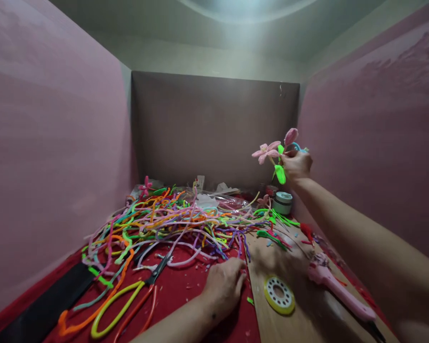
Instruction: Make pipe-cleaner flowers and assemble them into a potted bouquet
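High on the right, my right hand (296,164) pinches a pipe-cleaner flower spray. The spray has a pale pink open flower (266,152), a darker pink bud (291,136), bright green leaves (280,174) and a blue curl beside the fingers. My left hand (224,285) rests low on the red cloth (186,290), beside the board's edge. Its fingers are curled in, and whatever they may hold is hidden. A large tangle of coloured pipe cleaners (178,219) lies just beyond it. Scissors (143,286) with yellow and orange handles lie to its left.
On the wooden board (271,328) lie a yellow-rimmed tape roll (279,295) and a pink glue gun-like tool (343,290). A pale lidded jar (282,203) stands behind. Pink walls flank both sides. A black strip (50,305) lies at left.
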`<action>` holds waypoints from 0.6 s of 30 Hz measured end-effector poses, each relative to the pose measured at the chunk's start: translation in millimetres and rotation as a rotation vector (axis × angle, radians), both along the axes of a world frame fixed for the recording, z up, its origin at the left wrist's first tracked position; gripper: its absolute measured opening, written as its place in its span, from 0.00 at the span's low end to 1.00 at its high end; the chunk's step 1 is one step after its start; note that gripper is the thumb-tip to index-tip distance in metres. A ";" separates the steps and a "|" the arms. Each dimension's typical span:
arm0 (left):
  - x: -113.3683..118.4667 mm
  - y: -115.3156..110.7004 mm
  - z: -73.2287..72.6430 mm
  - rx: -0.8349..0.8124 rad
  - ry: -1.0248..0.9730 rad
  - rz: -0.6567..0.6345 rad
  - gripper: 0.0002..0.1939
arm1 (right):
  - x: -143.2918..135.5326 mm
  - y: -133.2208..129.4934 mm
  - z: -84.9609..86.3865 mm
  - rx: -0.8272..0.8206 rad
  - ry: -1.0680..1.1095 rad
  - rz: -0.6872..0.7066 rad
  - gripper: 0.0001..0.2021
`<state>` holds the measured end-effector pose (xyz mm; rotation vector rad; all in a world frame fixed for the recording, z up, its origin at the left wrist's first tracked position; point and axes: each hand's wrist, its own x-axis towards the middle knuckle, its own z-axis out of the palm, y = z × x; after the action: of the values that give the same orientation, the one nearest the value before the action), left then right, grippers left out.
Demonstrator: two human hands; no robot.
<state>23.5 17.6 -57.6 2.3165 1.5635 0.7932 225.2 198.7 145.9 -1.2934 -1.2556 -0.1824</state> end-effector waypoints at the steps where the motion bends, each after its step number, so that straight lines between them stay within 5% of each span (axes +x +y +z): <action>1: 0.5 -0.1 -0.6 -0.002 0.019 -0.003 0.11 | 0.8 10.0 0.5 -0.032 -0.009 -0.043 0.09; 10: -1.9 3.7 -4.1 0.005 0.085 -0.055 0.09 | -12.3 69.6 0.3 -0.143 -0.154 -0.165 0.11; 18: -0.9 11.2 -12.1 0.062 0.218 -0.107 0.07 | -7.6 111.2 -34.3 -0.282 -0.164 -0.287 0.13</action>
<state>22.6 28.8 -69.7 2.5821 1.5008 0.5891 217.5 309.9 111.6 -1.7314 -1.2603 -0.3303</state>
